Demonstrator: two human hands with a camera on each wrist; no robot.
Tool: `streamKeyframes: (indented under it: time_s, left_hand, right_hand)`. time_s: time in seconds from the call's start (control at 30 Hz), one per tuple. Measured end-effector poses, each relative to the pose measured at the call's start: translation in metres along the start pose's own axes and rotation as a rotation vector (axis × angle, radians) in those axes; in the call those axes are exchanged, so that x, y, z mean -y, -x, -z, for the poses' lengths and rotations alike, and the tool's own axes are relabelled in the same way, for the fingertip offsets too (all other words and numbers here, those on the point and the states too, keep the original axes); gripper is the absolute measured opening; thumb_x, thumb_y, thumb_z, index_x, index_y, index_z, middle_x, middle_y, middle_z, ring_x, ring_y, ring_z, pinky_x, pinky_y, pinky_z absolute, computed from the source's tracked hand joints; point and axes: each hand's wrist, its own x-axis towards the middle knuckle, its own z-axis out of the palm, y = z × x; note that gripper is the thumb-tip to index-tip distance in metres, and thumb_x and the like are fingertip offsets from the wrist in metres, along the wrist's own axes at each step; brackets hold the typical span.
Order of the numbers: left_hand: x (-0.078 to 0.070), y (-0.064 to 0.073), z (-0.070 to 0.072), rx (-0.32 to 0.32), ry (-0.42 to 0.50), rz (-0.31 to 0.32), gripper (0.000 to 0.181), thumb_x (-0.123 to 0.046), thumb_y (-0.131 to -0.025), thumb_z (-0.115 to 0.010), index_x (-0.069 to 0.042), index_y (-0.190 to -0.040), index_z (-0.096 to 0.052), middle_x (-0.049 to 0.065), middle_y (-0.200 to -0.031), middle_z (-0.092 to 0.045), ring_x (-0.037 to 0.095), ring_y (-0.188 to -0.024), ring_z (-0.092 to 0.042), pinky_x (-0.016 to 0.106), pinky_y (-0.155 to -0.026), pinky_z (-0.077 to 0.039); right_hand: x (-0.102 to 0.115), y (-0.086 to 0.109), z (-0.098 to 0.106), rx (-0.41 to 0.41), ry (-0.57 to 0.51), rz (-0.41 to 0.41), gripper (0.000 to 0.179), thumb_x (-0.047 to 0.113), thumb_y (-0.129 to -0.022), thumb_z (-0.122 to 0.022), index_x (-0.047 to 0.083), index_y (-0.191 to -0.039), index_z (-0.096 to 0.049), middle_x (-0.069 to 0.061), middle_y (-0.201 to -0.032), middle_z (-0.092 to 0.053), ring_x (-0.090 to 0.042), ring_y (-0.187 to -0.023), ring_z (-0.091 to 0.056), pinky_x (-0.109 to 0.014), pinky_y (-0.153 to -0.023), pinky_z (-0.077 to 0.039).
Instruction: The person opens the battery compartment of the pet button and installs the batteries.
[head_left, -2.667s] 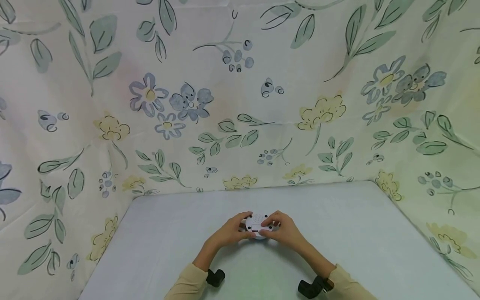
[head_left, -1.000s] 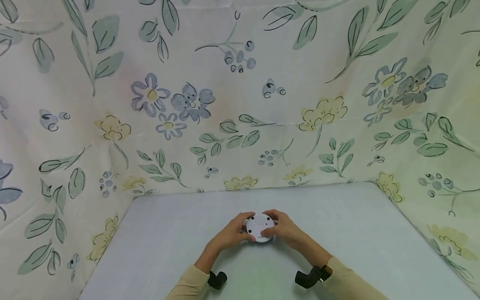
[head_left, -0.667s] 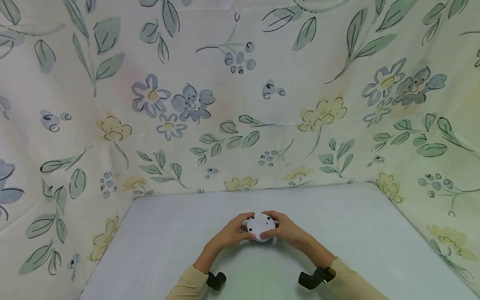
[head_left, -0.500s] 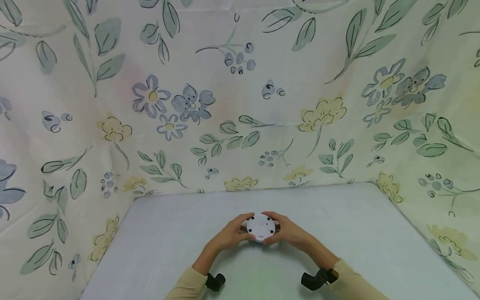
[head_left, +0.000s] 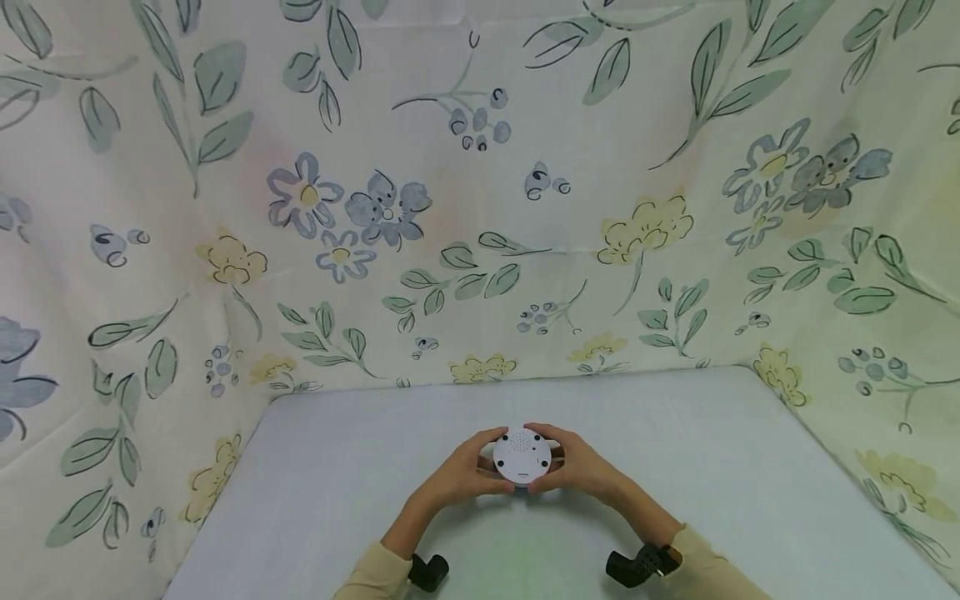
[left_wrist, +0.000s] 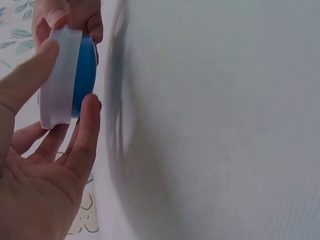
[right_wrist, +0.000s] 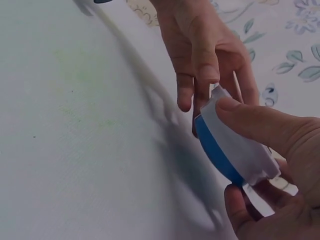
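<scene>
A round white device (head_left: pixel 522 457) with a patch of small speaker holes and several black feet is held up between both hands, that side facing the head camera. Its other side is blue, as the left wrist view shows on the device (left_wrist: pixel 85 75). My left hand (head_left: pixel 467 471) grips the left part of the rim, thumb at the lower edge and fingers curled around the side. On the right, my right hand (head_left: pixel 579 467) grips the rim the same way. In the right wrist view the right thumb (right_wrist: pixel 250 117) lies along the device's white edge.
A white-covered table (head_left: pixel 360 467) spreads beneath the hands, with their shadows on it. Floral cloth (head_left: pixel 480 325) hangs behind and along both sides. Black wrist cameras (head_left: pixel 429 573) are strapped at the sleeve cuffs.
Earlier the right fingers were on the device's white face near a dark slot; later the right thumb pressed there, with no slot visible. Now that thumb has slid down to the rim, uncovering the face.
</scene>
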Motion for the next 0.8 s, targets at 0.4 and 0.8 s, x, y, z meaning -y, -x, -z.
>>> streamKeyframes:
  time_s: [0.4, 0.8]
  left_hand:
    - [0.0, -0.001, -0.0025, -0.106, 0.051, -0.051, 0.082, -0.008, -0.08, -0.089, -0.007, -0.15, -0.047, 0.013, -0.145, -0.05, 0.024, -0.096, -0.068, 0.027, -0.079, -0.056]
    - [-0.007, -0.0006, -0.0048, -0.178, 0.101, -0.055, 0.075, -0.012, -0.082, -0.088, -0.008, -0.148, -0.052, 0.013, -0.144, -0.053, 0.026, -0.1, -0.066, 0.029, -0.078, -0.057]
  right_hand:
    - [-0.0026, -0.0008, 0.0014, -0.022, 0.052, 0.071, 0.095, 0.012, -0.074, -0.094, 0.004, -0.153, -0.041, -0.013, -0.139, -0.05, -0.028, -0.108, -0.057, -0.03, -0.085, -0.053]
    - [-0.0053, -0.0023, 0.0009, -0.042, 0.139, 0.123, 0.092, 0.021, -0.077, -0.092, 0.002, -0.152, -0.041, -0.014, -0.144, -0.05, -0.029, -0.112, -0.059, -0.033, -0.088, -0.053]
